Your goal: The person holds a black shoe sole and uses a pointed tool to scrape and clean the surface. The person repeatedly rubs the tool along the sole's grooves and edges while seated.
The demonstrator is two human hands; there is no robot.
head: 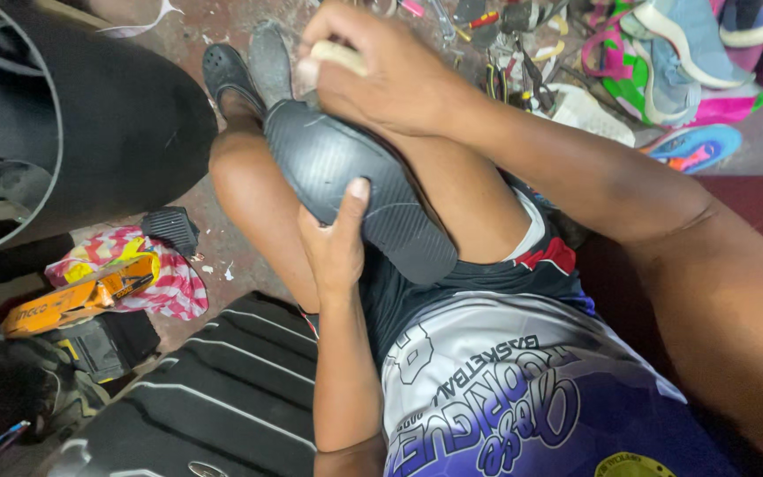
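I judge trimming underway: my left hand [336, 243] grips the sole [355, 190] on my knee, right hand [381, 75] fingers pinching a pale block [339, 55] at its toe edge

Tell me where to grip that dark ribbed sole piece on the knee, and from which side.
Grip the dark ribbed sole piece at its lower long edge, coming from below, as the left hand does with its thumb on the ribbed face. The upper end is covered by the right hand, and the knees back its middle.

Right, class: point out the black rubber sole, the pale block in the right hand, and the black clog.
rubber sole [355, 190]: head view, ribbed middle surface.
pale block [339, 55]: head view, exposed end above the fingers.
black clog [227, 75]: head view, holed toe top.
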